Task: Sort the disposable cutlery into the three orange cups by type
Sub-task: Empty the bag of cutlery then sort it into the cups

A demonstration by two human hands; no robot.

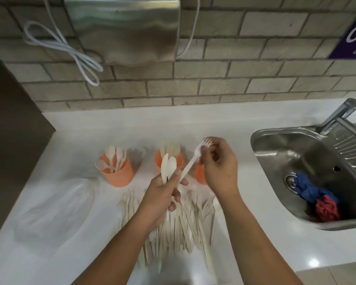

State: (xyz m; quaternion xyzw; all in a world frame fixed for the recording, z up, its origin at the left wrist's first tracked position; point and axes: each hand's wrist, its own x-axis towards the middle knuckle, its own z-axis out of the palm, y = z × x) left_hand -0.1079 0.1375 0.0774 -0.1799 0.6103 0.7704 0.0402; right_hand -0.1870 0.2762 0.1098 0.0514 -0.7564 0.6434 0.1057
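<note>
Three orange cups stand in a row on the white counter. The left cup (117, 171) holds several white spoons. The middle cup (159, 160) holds pale knives. The right cup (199, 173) is mostly hidden behind my right hand. My left hand (162, 197) grips a small bunch of cutlery (167, 166), with a spoon and a knife sticking up. My right hand (220, 165) pinches a white fork (195, 156) near its head, the handle still reaching down into the left hand's bunch. A pile of mixed cutlery (185, 227) lies below the hands.
A clear plastic bag (56, 208) lies left of the pile. A steel sink (286, 153) with a blue and red cloth (317, 196) and a tap (341, 114) is on the right. A brick wall with a metal dispenser (123, 27) is behind.
</note>
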